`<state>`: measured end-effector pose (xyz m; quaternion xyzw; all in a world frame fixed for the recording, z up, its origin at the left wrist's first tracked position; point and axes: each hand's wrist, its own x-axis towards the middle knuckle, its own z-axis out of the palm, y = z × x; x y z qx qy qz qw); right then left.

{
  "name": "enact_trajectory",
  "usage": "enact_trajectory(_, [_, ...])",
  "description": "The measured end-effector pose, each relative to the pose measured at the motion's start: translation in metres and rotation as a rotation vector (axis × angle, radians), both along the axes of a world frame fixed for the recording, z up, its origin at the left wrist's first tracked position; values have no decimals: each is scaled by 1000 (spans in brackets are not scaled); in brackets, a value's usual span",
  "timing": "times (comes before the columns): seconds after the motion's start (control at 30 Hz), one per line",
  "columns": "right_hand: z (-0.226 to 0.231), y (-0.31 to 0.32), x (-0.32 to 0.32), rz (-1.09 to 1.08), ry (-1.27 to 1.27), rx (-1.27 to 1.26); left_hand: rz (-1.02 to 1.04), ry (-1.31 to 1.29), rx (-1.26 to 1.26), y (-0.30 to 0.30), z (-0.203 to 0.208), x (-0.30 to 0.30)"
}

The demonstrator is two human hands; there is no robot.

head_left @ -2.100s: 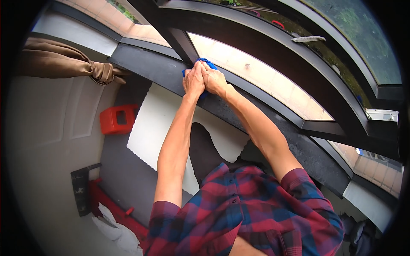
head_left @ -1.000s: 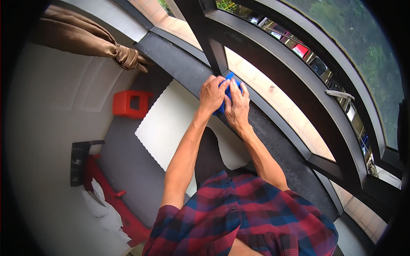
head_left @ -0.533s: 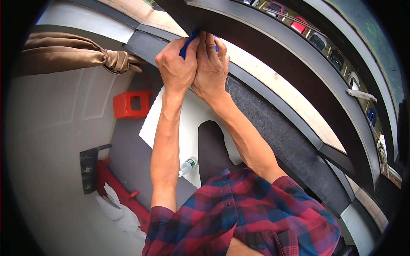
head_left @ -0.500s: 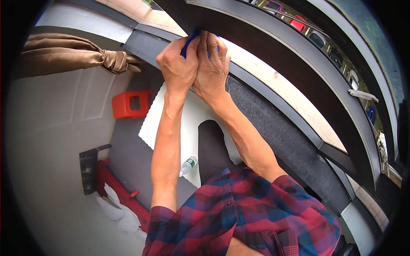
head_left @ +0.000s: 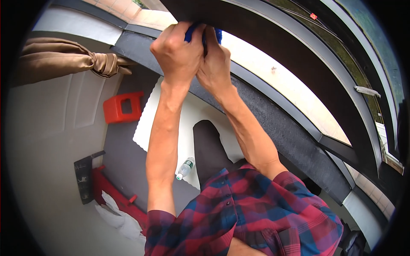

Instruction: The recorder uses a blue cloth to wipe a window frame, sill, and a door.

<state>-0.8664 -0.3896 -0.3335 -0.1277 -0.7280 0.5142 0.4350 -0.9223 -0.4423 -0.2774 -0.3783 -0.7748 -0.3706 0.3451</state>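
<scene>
Both arms reach up and away to the dark window frame (head_left: pixel 256 30). My left hand (head_left: pixel 177 53) is closed, its fingers bent around a small bright blue thing (head_left: pixel 188 34). Pressed against it, my right hand (head_left: pixel 215 64) is closed too, with the same blue colour showing beside its fingertips. The blue thing is mostly covered by my fingers, so its kind cannot be made out. Its top edge lies close to the underside of the frame.
Below my arms lies a white scalloped-edged sheet (head_left: pixel 147 123) with a clear plastic bottle (head_left: pixel 185 167). A red plastic stool (head_left: pixel 112 109) stands left, under a tied brown curtain (head_left: pixel 60 55). White cloth (head_left: pixel 121 219) lies lower left. A dark sill (head_left: pixel 273 109) runs along the right.
Both hands have shifted slightly up in the picture, and my right fingers look more bent. The whole view has tilted a little; the stool and curtain appear further left.
</scene>
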Motion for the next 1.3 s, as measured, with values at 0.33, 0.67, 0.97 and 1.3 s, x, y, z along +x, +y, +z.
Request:
enact_trajectory(0.33, [-41, -21, -5, -168, -16, -102, -163, -94, 16, -13, -38, -10])
enact_trajectory(0.67, [-42, -29, 4, -128, -2, 76, -113, -124, -73, -19, -38, -9])
enact_trajectory(0.97, [-32, -25, -10, -48, 37, -125, -138, -213, 21, -16, -29, -11])
enact_trajectory(1.3, [-71, -6, 4, -105, -199, 111, -23, -136, -30, -3, -71, -3])
